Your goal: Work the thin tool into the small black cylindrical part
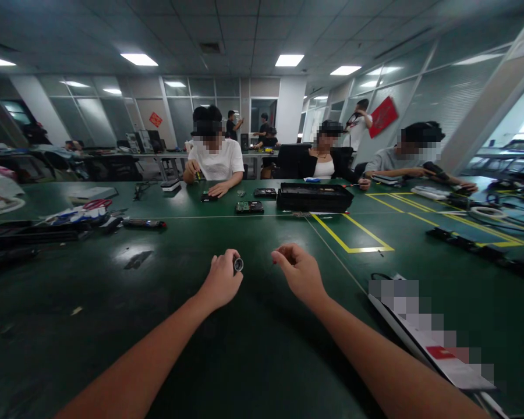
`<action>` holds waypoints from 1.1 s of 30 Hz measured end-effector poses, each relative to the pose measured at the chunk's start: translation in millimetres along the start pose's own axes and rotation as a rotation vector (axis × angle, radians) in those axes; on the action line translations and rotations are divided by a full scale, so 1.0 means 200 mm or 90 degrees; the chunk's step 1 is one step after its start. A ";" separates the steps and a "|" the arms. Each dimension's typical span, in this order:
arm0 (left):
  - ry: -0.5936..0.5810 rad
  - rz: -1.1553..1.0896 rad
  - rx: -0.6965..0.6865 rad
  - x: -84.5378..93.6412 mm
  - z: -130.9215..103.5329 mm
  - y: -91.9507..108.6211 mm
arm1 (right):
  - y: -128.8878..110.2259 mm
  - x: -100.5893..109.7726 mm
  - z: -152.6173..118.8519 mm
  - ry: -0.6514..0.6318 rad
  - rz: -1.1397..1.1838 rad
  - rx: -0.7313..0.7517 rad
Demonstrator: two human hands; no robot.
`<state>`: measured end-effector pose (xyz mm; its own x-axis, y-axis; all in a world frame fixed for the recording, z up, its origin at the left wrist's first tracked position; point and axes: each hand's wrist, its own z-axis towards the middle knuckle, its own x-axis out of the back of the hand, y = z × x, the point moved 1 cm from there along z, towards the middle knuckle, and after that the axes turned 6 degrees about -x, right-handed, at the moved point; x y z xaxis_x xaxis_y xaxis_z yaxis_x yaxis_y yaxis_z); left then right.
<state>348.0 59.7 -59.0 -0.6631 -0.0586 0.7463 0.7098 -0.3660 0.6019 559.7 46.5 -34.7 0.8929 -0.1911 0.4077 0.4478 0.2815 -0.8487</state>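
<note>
My left hand (222,278) is closed around a short black tube (238,265) whose round, silver-rimmed end faces me; it looks like a flashlight body, and my fingers cover most of it. To its right, my right hand (297,269) curls with thumb and fingertips pressed together. A speck of red shows by the thumb tip, but what the fingers pinch is too small to name. Both hands hover apart over the green table (253,349). Beyond my left hand lies a dark flashlight-like cylinder (144,224) with a red end.
Across the table, a person in a white shirt (218,160) handles a small dark device. Near the centre are circuit-board parts (250,206) and a black bin (314,198). Yellow tape (371,250) marks the right side. A white packet (423,331) lies by my right forearm; tools clutter the left.
</note>
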 end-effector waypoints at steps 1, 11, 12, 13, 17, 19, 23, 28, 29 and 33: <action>-0.028 0.010 -0.009 -0.01 -0.01 -0.01 | 0.00 0.00 0.00 0.007 0.007 0.002; -0.030 0.006 -0.097 -0.02 0.00 -0.06 | 0.02 -0.02 -0.01 0.009 0.224 0.009; -0.023 -0.002 -0.092 -0.02 -0.01 -0.05 | 0.02 -0.02 -0.01 0.002 0.226 0.013; -0.021 -0.009 -0.088 -0.02 -0.01 -0.05 | 0.02 -0.02 -0.01 -0.005 0.222 0.018; -0.030 -0.017 -0.104 -0.01 -0.02 -0.03 | 0.03 -0.03 -0.01 -0.036 0.173 0.036; -0.028 -0.014 -0.111 0.00 -0.02 -0.02 | 0.03 -0.03 -0.02 -0.041 0.154 0.037; -0.023 -0.015 -0.115 0.00 -0.01 -0.02 | 0.03 -0.03 -0.02 -0.021 0.140 0.031; -0.033 -0.028 -0.120 0.00 -0.01 -0.04 | 0.03 -0.03 -0.01 0.000 0.118 0.028; -0.036 -0.028 -0.120 0.00 -0.01 -0.04 | 0.02 -0.02 -0.02 0.005 0.103 0.026; -0.026 -0.031 -0.114 0.00 -0.01 -0.06 | -0.01 0.00 -0.02 0.040 -0.005 0.006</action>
<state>339.7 61.9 -66.7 -0.6826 -0.0005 0.7308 0.6214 -0.5267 0.5800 559.4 42.4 -34.9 0.8844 -0.2525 0.3926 0.4561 0.2885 -0.8418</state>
